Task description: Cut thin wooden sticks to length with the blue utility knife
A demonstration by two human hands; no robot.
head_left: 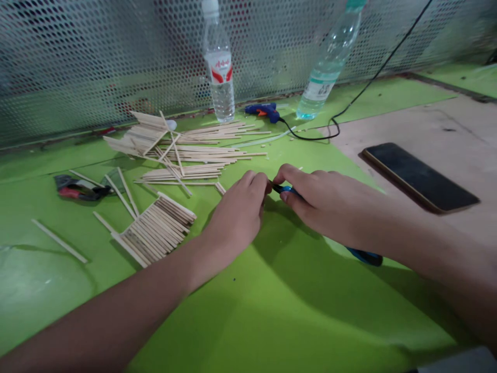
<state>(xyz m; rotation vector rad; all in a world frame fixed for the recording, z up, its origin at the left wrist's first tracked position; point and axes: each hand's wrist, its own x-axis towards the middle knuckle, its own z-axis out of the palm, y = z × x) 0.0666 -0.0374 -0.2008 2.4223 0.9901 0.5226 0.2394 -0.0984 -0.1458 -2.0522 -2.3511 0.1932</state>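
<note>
Near the middle of the green table, my left hand (238, 210) is closed in a pinch; what its fingertips hold is hidden. Close on its right, my right hand (318, 194) is wrapped round blue-handled pliers (365, 256). Their dark jaws point at my left fingertips, and the hand covers most of the handles. Two short wooden stick ends (220, 188) show just beyond my left hand. Left of that hand lies a panel of wooden sticks (155, 230) set side by side between two edge sticks.
Behind are loose wooden sticks (209, 154), a stick-built structure (142, 134), a blue glue gun (264, 111) with a black cord, and two water bottles (222, 77) before a perforated metal screen (116, 62). A red-and-black tool (79, 189) lies left, a phone (419, 176) right.
</note>
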